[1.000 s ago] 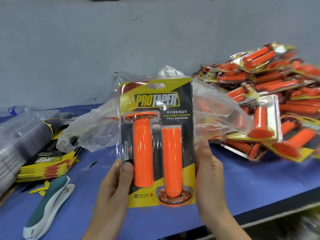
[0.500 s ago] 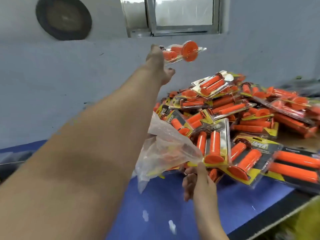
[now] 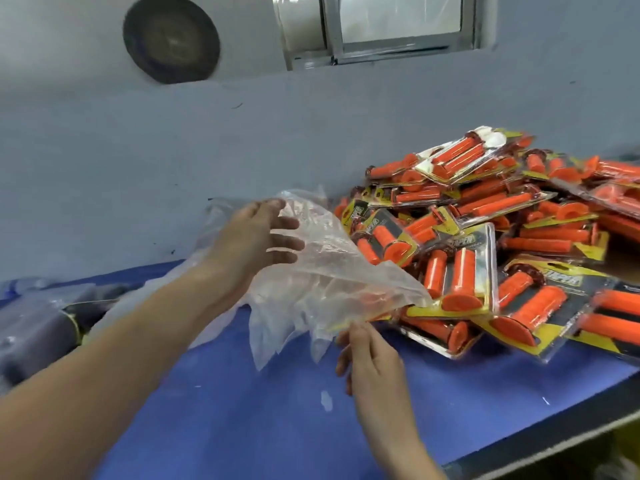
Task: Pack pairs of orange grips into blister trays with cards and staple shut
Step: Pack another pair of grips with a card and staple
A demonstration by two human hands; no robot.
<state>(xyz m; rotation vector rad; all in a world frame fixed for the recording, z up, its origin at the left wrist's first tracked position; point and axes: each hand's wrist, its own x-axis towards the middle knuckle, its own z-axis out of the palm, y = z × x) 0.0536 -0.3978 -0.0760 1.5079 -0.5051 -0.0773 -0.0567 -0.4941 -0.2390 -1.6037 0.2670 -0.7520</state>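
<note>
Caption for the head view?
Open left hand on a plastic bag, right hand at its edge, beside piled packed grips.

The one head-worn camera is looking forward and somewhat downward, sitting close over the blue tabletop (image 3: 242, 427) and facing the grey wall (image 3: 104, 168).

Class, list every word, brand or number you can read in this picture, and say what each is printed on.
"TAPER", part of a logo: on the card of a front pack in the pile.
Logos on other cards: too blurred to read.
Small print on cards: too small to read.
Plastic bag: no text.
</note>
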